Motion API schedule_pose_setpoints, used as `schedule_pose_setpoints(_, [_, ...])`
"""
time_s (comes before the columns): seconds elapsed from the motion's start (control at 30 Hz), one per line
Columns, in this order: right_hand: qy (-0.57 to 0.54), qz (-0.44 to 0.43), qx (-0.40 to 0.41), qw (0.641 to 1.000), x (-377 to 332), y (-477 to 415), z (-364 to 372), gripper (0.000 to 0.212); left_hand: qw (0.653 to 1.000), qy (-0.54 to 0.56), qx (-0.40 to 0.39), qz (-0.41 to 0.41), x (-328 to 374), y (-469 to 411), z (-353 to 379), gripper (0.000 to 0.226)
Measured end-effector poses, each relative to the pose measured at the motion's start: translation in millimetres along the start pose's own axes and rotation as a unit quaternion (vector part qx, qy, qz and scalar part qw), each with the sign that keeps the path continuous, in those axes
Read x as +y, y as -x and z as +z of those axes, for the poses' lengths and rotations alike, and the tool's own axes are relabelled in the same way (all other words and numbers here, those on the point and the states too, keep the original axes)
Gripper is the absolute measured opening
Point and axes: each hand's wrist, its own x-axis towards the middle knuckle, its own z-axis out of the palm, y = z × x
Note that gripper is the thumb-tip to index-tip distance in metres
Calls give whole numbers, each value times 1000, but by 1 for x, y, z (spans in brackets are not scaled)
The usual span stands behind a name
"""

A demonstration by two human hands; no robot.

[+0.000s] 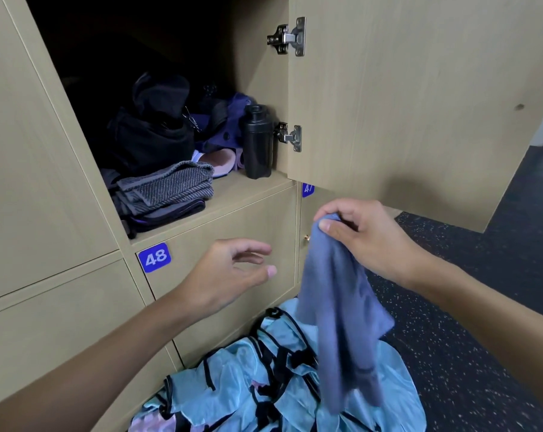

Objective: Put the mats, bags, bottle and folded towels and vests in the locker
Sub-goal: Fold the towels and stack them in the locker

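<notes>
My right hand (pixel 362 236) pinches the top of a blue-grey cloth (pixel 341 313), a towel or a vest, which hangs unfolded in front of the lockers. To its left my left hand (pixel 232 272) hovers open, fingers apart, holding nothing. The open locker (pixel 248 188) holds a black bag (pixel 151 132), a purple bag (pixel 229 126), a black bottle (pixel 257 141) standing at its right side, and a folded grey towel (pixel 167 188) on top of dark folded items. A light blue bag with black straps (pixel 264 378) lies on the floor below the cloth.
The locker door (pixel 419 104) stands open to the right, on two metal hinges. Shut lockers marked 48 (pixel 154 257) and 47 (pixel 307 189) sit below the open one. Dark speckled flooring (pixel 466 369) stretches to the right.
</notes>
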Motion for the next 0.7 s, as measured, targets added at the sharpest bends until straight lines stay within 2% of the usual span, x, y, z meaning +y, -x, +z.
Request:
schedule_pose_setpoints(0.1, [-27,-14,-8,1000,-6,0,5,21,999,11,-53,4,-6,1,7,39])
schedule_pose_setpoints(0.17, [-40,-23,-2,999,-9,-1,7,22,997,-2,-73,9,-11,1,9,24])
schedule_pose_setpoints(0.2, [-48,-27,7,998,-10,-2,8,22,997,-28,-71,11,-13,2,8,9])
schedule_pose_setpoints(0.3, [-61,-25,37,997,-10,-3,8,19,996,-69,-53,8,-20,1,3,35])
schedule_pose_setpoints(0.33, [-56,-21,46,997,-9,-3,7,19,996,-75,-49,7,-22,0,0,35])
schedule_pose_setpoints(0.43, [-34,-1,89,995,-4,-3,3,24,994,-98,-37,-19,-27,-1,-9,10])
schedule_pose_setpoints(0.47, [-28,8,105,994,-2,-4,2,25,994,-97,-32,-28,-27,-1,-12,8])
schedule_pose_setpoints(0.57, [-10,35,137,990,4,-6,-4,26,995,-93,-8,-40,-31,-5,-22,12])
schedule_pose_setpoints(0.7, [4,58,160,985,9,-5,-11,27,992,-119,49,-13,-26,-12,-38,21])
